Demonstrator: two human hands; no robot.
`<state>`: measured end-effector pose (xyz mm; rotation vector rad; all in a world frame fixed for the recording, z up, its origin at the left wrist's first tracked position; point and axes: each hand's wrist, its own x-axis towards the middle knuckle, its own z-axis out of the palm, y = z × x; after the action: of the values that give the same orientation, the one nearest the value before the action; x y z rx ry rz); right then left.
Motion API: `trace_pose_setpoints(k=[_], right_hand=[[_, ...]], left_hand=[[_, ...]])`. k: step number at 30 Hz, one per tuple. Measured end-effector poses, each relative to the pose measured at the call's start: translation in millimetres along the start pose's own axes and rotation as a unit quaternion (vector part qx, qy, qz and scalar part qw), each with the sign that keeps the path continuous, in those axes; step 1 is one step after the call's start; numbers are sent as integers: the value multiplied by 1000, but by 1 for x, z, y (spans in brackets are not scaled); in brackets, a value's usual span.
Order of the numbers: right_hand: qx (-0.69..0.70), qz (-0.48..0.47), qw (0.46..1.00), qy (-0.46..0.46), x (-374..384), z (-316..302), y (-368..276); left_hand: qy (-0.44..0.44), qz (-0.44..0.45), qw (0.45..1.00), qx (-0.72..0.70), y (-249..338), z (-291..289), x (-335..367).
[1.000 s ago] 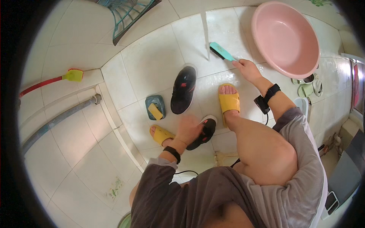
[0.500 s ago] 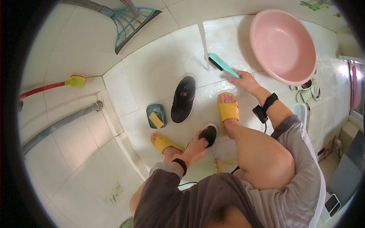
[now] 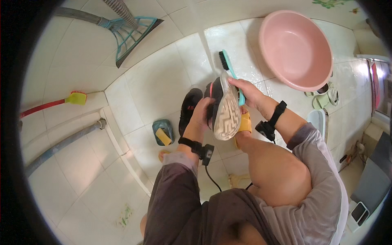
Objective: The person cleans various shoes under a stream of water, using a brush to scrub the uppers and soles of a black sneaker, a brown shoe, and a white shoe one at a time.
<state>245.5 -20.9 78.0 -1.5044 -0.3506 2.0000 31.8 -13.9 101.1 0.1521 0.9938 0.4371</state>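
Observation:
My left hand (image 3: 199, 116) grips a black sneaker (image 3: 228, 114), which is lifted off the floor and tilted so its pale patterned sole faces right. In my right hand (image 3: 250, 94) is a turquoise scrubbing brush (image 3: 229, 67), its black bristles pointing up and left. The fingers of that hand also touch the toe or heel end of the sneaker; which end I cannot tell. Another black sneaker (image 3: 189, 108) stands on the floor just left, partly behind my left hand and forearm. Beside it lies a dark soap dish (image 3: 157, 127) with a yellow bar of soap (image 3: 163, 137).
A large pink basin (image 3: 296, 53) stands at the far right, with small light-coloured shoes (image 3: 322, 100) by it. A blue-framed squeegee (image 3: 132, 34) and a red-handled yellow brush (image 3: 75, 98) are at the left wall. My foot in a yellow slipper (image 3: 245, 122) is under the sneaker.
My left hand has lifted the sneaker from near my feet, up and to the right, turning its sole into view. My right hand with the brush has come left to meet it.

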Motion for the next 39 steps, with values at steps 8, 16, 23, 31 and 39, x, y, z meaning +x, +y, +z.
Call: trace_pose_setpoints(k=[8,16,23,31,39], right_hand=[[65,-96,984,135,5,15,-26],[-284,-61,946,145,-9,16,-46],[-495,-132,854,86,-83,14,-31],[-568,-169,796,124,-65,-3,-39],[-535,-206,811,118,-67,-23,-36]], left_hand=[[-36,85,982,-162,-5,24,-11],[-128,14,977,-167,4,-14,-4],[-98,23,987,-124,34,5,25],[-57,26,988,-141,38,21,24],[-1,35,991,-130,37,45,36]])
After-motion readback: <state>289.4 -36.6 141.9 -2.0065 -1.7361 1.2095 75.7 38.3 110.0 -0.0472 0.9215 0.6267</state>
